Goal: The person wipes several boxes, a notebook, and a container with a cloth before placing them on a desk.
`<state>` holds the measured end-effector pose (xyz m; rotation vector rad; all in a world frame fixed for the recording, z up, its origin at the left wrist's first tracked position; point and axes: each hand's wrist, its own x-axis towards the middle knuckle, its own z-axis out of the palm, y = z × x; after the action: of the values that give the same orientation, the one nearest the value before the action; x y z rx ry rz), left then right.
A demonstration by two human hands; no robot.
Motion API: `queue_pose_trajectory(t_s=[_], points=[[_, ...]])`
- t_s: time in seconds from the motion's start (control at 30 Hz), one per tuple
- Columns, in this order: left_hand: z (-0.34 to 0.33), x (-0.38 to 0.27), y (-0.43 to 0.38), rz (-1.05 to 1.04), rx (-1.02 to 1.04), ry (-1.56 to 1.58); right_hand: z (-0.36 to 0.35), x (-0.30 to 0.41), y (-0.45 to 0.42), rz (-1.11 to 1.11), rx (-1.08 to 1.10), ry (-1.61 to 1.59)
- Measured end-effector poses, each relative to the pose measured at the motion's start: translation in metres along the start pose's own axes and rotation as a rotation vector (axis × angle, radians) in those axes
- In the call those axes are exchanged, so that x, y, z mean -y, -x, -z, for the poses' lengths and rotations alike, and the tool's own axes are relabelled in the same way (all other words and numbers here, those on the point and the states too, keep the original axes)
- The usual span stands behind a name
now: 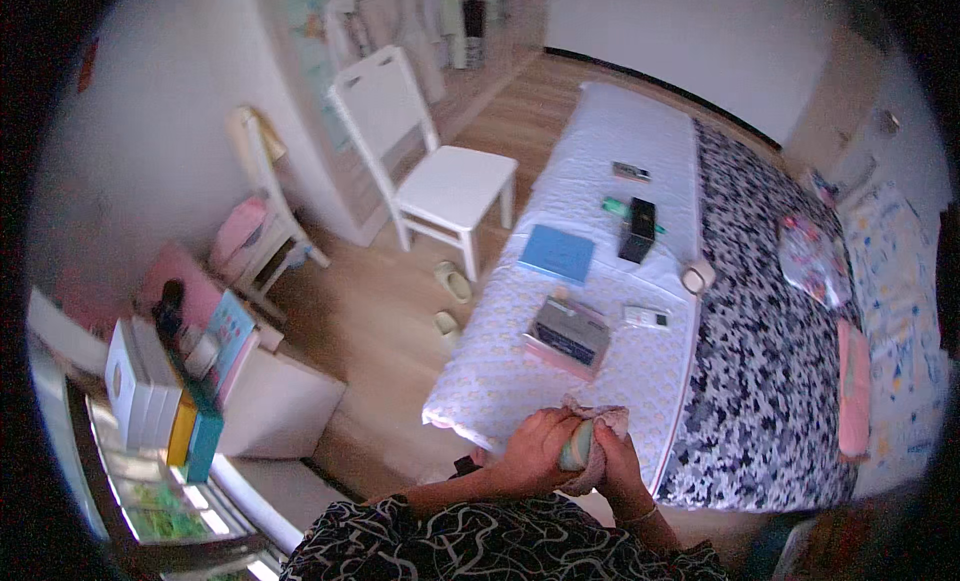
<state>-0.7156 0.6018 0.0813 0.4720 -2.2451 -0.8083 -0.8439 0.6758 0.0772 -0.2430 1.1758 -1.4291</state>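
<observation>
My left hand [536, 450] grips a rounded light green and cream object [577, 447] close in front of my body. My right hand [622, 453] presses a pinkish cloth [596, 472] around the side of that object. Just beyond my hands, on the bed, lies a box with a grey and black top [570, 333] on something pink. A white remote control [646, 317] is to its right. Farther off are a blue flat box [557, 254], a black box [637, 230], a green item [615, 205] and a small dark-faced device [631, 171]. A roll of tape [697, 277] sits near the patterned cover.
A white chair [457, 183] stands left of the bed, with pale green slippers [453, 281] on the floor. Books [142, 386] are stacked at the lower left. A clear bag of colourful items [814, 262] and a long pink case [853, 389] lie on the right.
</observation>
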Motion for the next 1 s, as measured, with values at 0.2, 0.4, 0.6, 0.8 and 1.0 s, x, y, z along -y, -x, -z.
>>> queue_pose_trajectory(t_s=[0.2, 0.4, 0.6, 0.8, 1.0], points=[[0.054, 0.017, 0.028, 0.122, 0.034, 0.054, -0.047, -0.001, -0.028, -0.025, 0.172, 0.135], [0.125, 0.045, 0.071, 0.204, -0.116, -0.051, -0.153, -0.03, -0.042, -0.157, 0.314, 0.052], [0.205, 0.089, 0.121, 0.357, -0.405, -0.315, -0.258, -0.106, -0.07, -0.182, 0.317, 0.051], [0.294, 0.123, 0.154, 0.423, -0.38, -0.278, -0.347, -0.129, -0.096, -0.335, 0.484, 0.16], [0.343, 0.163, 0.174, 0.464, -0.33, -0.193, -0.401, -0.147, -0.139, -0.38, 0.643, 0.308]])
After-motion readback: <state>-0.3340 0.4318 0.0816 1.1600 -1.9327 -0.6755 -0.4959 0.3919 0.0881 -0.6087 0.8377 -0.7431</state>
